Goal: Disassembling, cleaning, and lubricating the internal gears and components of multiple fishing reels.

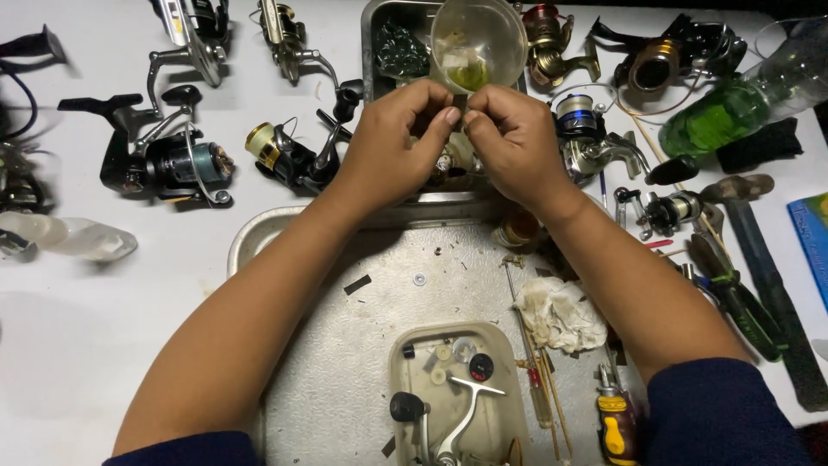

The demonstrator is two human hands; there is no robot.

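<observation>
Near the top centre of the frame, the person's left hand and right hand meet fingertip to fingertip, both pinched on a small part too tiny and hidden to identify. Just above the fingertips stands a clear plastic cup with a yellowish smear inside, set by a dark metal tray.

Below the forearms lies a large dimpled metal tray. On it, at the bottom centre, a shallow plastic tub holds a reel handle and washers. A crumpled rag lies right of the tub, and a yellow-handled screwdriver sits at the lower right.

Several fishing reels surround the hands: a black spinning reel at the left, and a silver reel touching the right wrist. A green bottle lies at the upper right.
</observation>
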